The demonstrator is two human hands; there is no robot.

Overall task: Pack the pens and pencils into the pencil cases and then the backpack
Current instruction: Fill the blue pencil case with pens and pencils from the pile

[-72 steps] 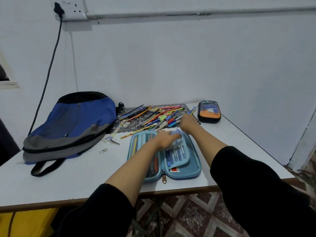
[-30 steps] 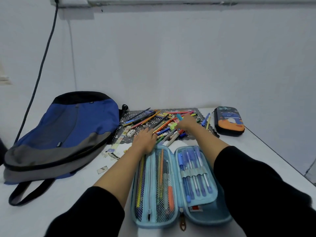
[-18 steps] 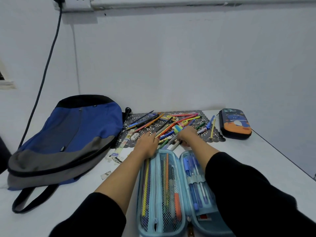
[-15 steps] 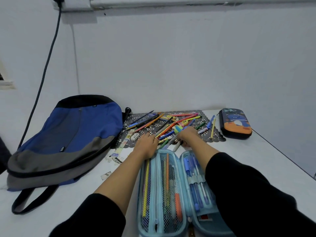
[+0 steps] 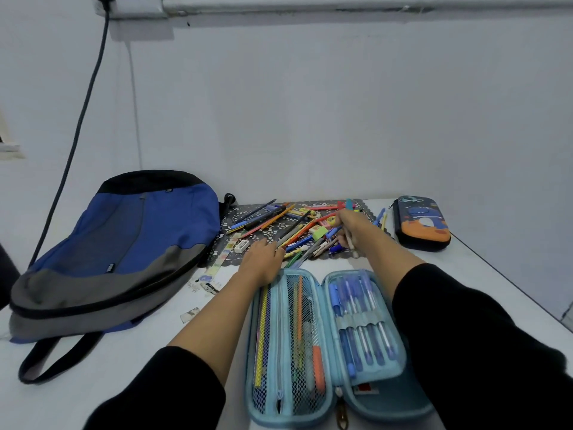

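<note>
An open light-blue pencil case [image 5: 325, 395] lies near me, pencils behind its mesh on the left half, blue pens in loops on the right. Beyond it, a heap of loose pens and pencils [image 5: 297, 228] covers a dark lace mat [image 5: 279, 226]. My left hand [image 5: 263, 259] rests flat at the case's top left corner, fingertips touching the heap. My right hand [image 5: 350, 226] is in the heap, fingers closed around a pale pen [image 5: 350, 242] that points down toward me. A blue and grey backpack [image 5: 117, 249] lies at the left. A shut dark case with an orange base [image 5: 421, 223] sits at far right.
A white eraser [image 5: 242, 245] and a patterned ruler strip [image 5: 217, 262] lie at the mat's left edge, with paper scraps [image 5: 189, 315] nearby. A cable [image 5: 77, 125] hangs down the wall from a socket. The table's right edge [image 5: 511, 290] runs diagonally close to the dark case.
My right hand has lifted from the heap's near edge and closed on a pale pen. My left hand has stayed at the case's top corner. The camera has barely shifted.
</note>
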